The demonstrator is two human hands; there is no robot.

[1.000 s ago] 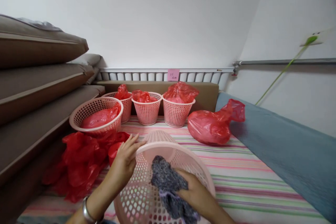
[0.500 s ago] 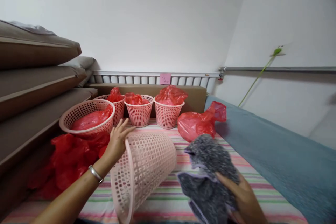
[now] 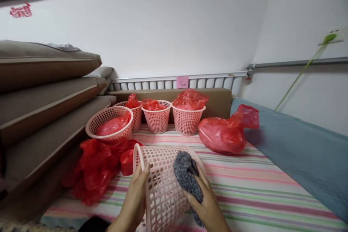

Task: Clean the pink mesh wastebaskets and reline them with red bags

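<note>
A pink perforated plastic basket [image 3: 165,174] lies on its side in front of me, its open rim turned to the left. My left hand [image 3: 138,192] grips that rim, with the thumb on the outer side. In my right hand [image 3: 203,199] is a bunched grey speckled cloth [image 3: 187,174], pressed against the basket's side near its base. Some of the cloth hangs below the fingers. Loose red plastic bags [image 3: 95,166] and a red roll [image 3: 127,162] lie just left of the basket.
Behind stand several pink baskets [image 3: 187,119] with red bags in them. A filled red bag [image 3: 223,134] rests on the striped sheet [image 3: 261,185] at right. Stacked cushions [image 3: 54,98] rise on the left; a blue padded edge [image 3: 293,134] borders the right.
My right hand has brought the cloth leftward onto the basket. My left hand has shifted lower along the rim, now closed on it. The view has turned left and tilted up.
</note>
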